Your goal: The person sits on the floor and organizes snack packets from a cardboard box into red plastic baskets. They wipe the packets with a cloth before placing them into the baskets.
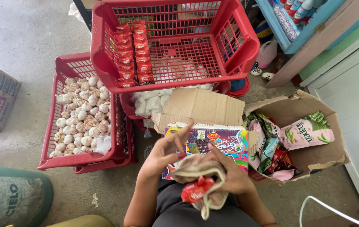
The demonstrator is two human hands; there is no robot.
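- Both hands meet low in the frame's centre, gathered around a beige cloth pouch [198,170].
- The left hand [162,153] holds the pouch's left side, fingers spread and lifted.
- The right hand [232,174] clamps the pouch from the right — a small red packet [196,190] sits at its mouth.
- Just above the hands lies a colourful box [225,141].
- At left, a red basket [59,143] holds garlic bulbs [82,113]; the upper red basket [238,54] carries rows of red packets [131,52].
- At right, an open cardboard box [314,155] holds mixed pouches.
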